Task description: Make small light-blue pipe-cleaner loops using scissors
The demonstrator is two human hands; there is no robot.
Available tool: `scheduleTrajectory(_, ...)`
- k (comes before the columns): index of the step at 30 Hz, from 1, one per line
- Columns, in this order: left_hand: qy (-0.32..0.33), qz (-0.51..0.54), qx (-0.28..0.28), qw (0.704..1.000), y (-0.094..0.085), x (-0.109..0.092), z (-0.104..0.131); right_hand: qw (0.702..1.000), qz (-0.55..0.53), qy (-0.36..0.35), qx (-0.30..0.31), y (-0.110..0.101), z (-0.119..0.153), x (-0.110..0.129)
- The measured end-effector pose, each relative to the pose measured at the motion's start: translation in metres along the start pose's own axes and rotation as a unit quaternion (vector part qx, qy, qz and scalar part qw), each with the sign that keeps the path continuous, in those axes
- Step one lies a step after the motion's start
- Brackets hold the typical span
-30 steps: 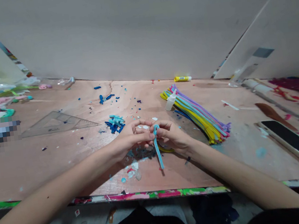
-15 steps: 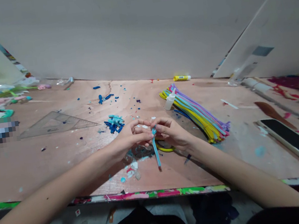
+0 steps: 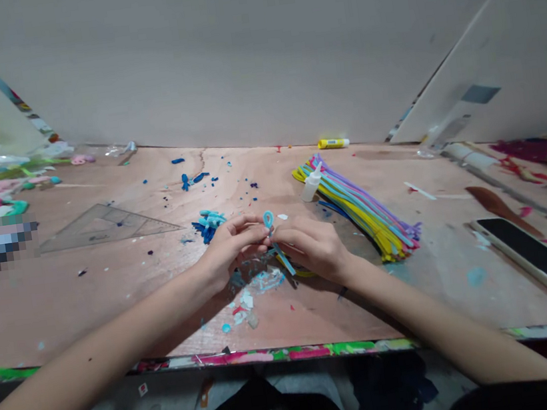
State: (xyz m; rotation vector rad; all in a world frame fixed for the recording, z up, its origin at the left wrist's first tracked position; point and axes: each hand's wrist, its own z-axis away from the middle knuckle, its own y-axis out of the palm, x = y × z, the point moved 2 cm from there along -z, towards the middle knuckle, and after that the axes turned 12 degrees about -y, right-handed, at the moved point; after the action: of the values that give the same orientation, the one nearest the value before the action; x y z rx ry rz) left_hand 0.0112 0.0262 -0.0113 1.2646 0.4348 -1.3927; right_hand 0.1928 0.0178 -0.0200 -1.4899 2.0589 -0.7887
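Observation:
A light blue pipe cleaner (image 3: 268,219) is bent into a small loop that stands above my fingertips, its tail slanting down between my hands. My left hand (image 3: 238,244) pinches it just under the loop from the left. From the other side my right hand (image 3: 311,243) closes its fingers on it at the same spot. Behind my left hand lies a small pile of light and dark blue pieces (image 3: 211,220). Part of a yellow strand shows under my right hand.
A bundle of coloured pipe cleaners (image 3: 359,207) lies to the right, with a small white bottle (image 3: 311,185) on it. Further off are a yellow glue stick (image 3: 332,143), a clear set square (image 3: 109,225), a phone (image 3: 537,257) and a brown wooden tool (image 3: 500,207). Scraps dot the table (image 3: 90,310).
The top of the pipe cleaner now shows as a loop above my fingers. Its tail has swung to the right, and my right hand has turned with its back more toward me.

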Motion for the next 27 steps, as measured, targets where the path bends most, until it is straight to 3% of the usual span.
scheduleTrajectory(7,0.008,-0.015,-0.022,1.0,0.004,-0.001,0.003,0.992,0.085,-0.096,-0.002,-0.01,-0.009,0.01)
scheduleTrajectory(14,0.017,-0.023,-0.011,1.0,0.004,-0.002,0.002,0.997,0.056,-0.057,-0.007,-0.009,-0.004,0.006)
scheduleTrajectory(22,0.009,-0.056,0.012,0.998,-0.001,-0.004,0.002,0.998,-0.013,0.007,-0.068,-0.01,-0.006,0.006)
scheduleTrajectory(27,0.024,-0.067,0.007,0.997,0.001,-0.006,0.003,0.999,-0.001,0.002,-0.053,-0.012,-0.006,0.005)
